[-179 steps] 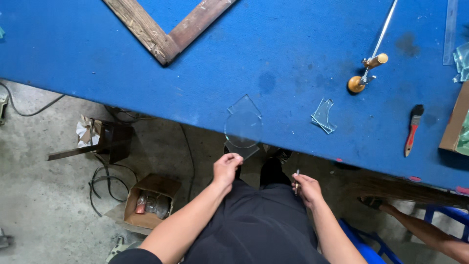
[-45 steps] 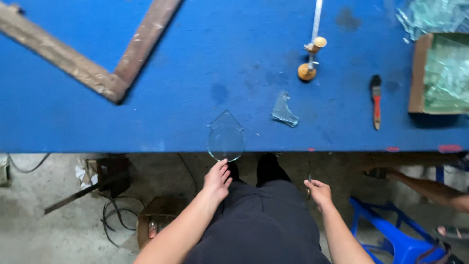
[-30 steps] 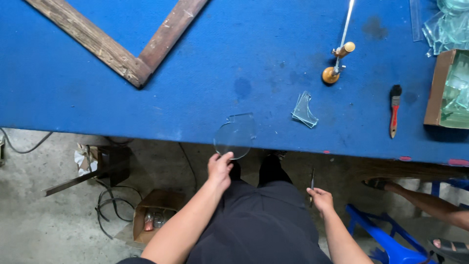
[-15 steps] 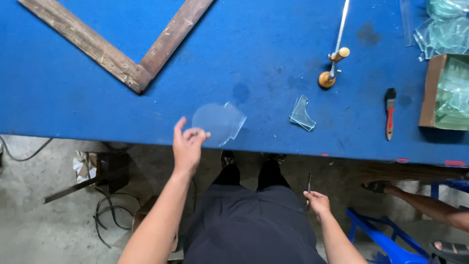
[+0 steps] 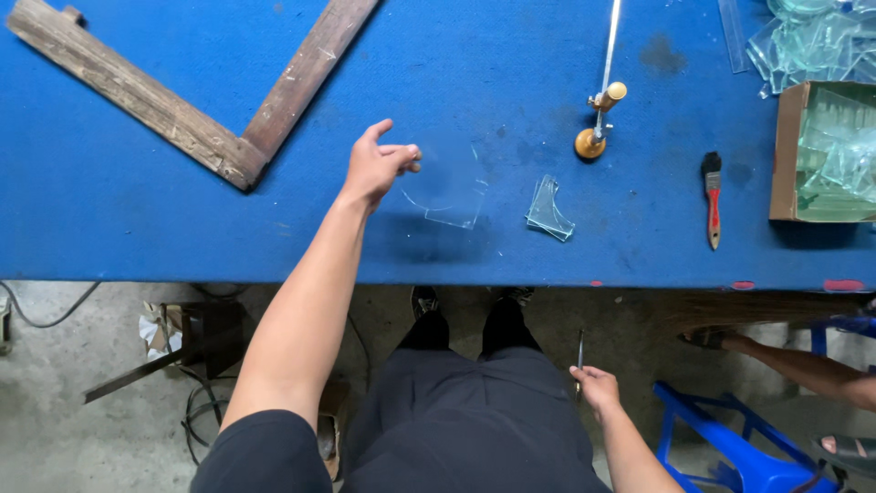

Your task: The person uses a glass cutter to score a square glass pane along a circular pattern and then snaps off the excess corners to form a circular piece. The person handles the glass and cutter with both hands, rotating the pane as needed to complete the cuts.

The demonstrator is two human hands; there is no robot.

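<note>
The left hand (image 5: 376,164) reaches out over the blue table (image 5: 137,228) and pinches the left edge of a clear glass pane (image 5: 447,187) between thumb and fingertips, the index finger lifted free. The pane has a curved near-left edge and straight right edges; it extends to the right of the hand, low over the felt, though whether it touches the surface cannot be told. Its faint shadow falls on the cloth just nearer than it.

The right hand (image 5: 595,385) hangs down beside the person's thigh, nearer than the table edge, fingers curled around a thin metal tool (image 5: 579,351) that points up.

Just right of the pane lies a small stack of glass offcuts (image 5: 549,210). Farther off and right of it stands a brass-and-wood compass cutter (image 5: 598,123) on a long metal rod. To the right lies a red-handled brush (image 5: 712,199), then a cardboard box (image 5: 787,155) filled with glass pieces, with more loose glass scraps (image 5: 803,41) at the far right corner. At far left rests a wooden angle frame (image 5: 196,100).

Under the table are a concrete floor (image 5: 55,429), cables and a blue plastic stool (image 5: 739,438); another person's arm (image 5: 803,365) shows at the right.
</note>
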